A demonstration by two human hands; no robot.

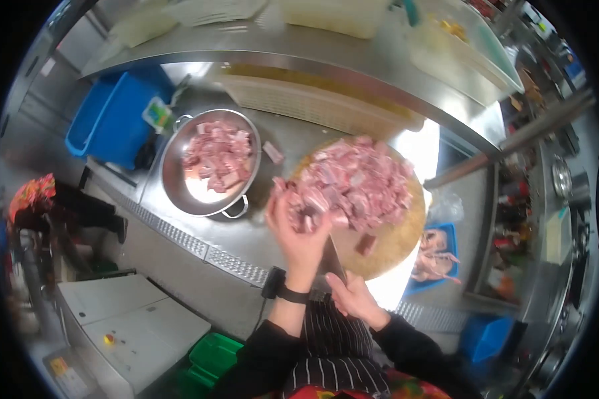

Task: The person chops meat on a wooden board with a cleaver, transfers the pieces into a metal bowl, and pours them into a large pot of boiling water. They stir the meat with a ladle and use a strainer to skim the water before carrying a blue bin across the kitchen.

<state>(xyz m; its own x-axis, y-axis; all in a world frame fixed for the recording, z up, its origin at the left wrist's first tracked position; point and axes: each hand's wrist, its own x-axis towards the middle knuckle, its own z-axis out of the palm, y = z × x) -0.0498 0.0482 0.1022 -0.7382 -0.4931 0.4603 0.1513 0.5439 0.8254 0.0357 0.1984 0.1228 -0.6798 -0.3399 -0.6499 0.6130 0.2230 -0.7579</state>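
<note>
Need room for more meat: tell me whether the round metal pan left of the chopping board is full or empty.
Partly full. The round metal pan holds a heap of pink chopped meat in its upper half; bare shiny bottom shows below it.

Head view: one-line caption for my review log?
Left hand scoops chopped meat on round board; right hand holds cleaver.

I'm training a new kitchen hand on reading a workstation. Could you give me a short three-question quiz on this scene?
1. True or false: the round metal pan holds chopped raw meat.
2. What does the right hand grip? A) cleaver B) ladle C) tongs
3. Fill in: the left hand touches the pile of pink meat pieces on the round wooden ____.

Key: 1 true; 2 A, cleaver; 3 chopping board.
</note>
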